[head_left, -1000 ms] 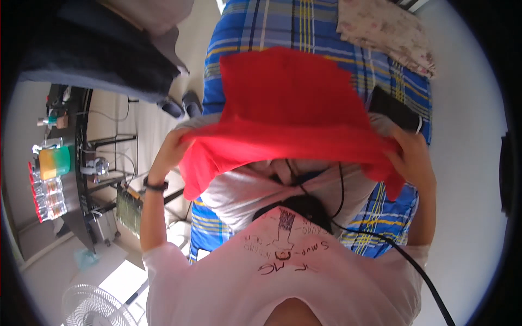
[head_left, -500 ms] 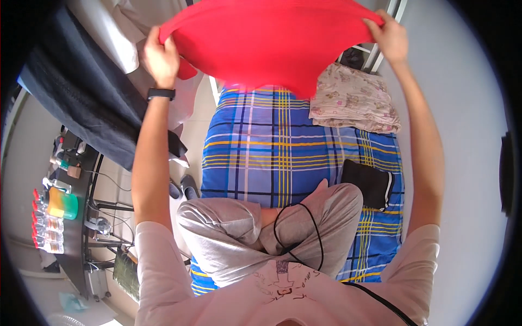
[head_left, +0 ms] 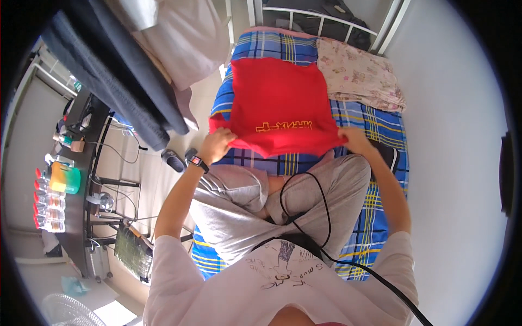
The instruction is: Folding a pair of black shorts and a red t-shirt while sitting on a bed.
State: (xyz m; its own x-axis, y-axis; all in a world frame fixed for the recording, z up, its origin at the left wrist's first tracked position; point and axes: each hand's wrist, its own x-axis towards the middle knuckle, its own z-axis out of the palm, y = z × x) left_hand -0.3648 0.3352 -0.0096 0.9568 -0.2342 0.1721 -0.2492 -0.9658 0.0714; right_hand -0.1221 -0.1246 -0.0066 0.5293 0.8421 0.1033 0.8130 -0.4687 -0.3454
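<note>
A red T-shirt (head_left: 280, 98) with yellow lettering lies spread over the blue plaid bedding (head_left: 261, 43), its near edge lifted a little. My left hand (head_left: 217, 144), below a dark watch (head_left: 198, 162), is closed on the shirt's near left corner. At the near right corner my right hand (head_left: 356, 141) grips the cloth as well, slightly blurred. Between the hands the edge droops just in front of my crossed legs (head_left: 234, 187) in grey trousers. A folded black cloth (head_left: 387, 157) lies partly hidden behind my right forearm.
A folded flowered blanket (head_left: 359, 76) lies at the bed's far right, beside the white wall (head_left: 451, 136). Dark clothes (head_left: 119, 76) hang at the left. Slippers (head_left: 174, 161) stand on the floor near a dark desk (head_left: 79, 212) with bottles (head_left: 51, 204). A black cable (head_left: 375, 271) crosses my lap.
Both hands have come down and toward me with the red T-shirt. It was raised in the air and now rests on the bed, with its lettering showing.
</note>
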